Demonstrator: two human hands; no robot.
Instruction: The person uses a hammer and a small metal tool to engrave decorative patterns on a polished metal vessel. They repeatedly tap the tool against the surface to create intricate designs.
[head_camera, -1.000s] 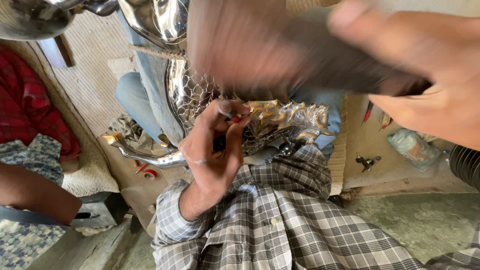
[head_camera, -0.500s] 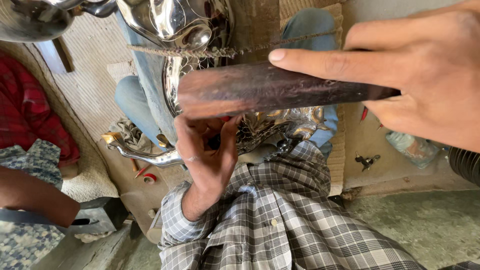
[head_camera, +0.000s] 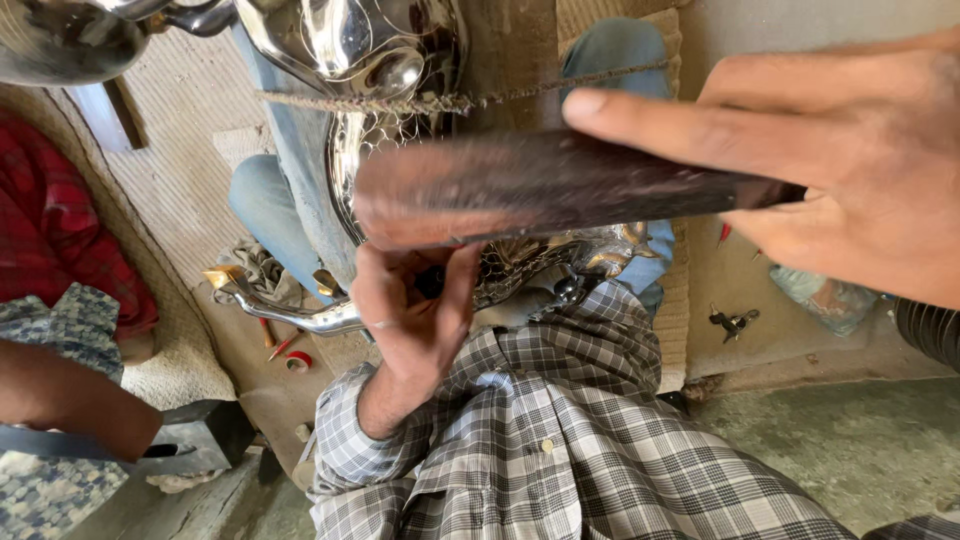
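Right hand grasps dark, flat, worn wooden block, forefinger stretched along top. Left hand pinches small tool against shiny embossed silver metalwork resting on lap beneath block.

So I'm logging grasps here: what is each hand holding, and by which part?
The right hand holds a dark flat tool by its right end, forefinger laid along it. The left hand pinches something small against the ornate silver piece; it cannot be told what.

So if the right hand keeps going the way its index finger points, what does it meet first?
Probably nothing solid: the right hand points left along the dark flat tool it grips; beyond lies the shiny metal vessel, though depth is unclear.
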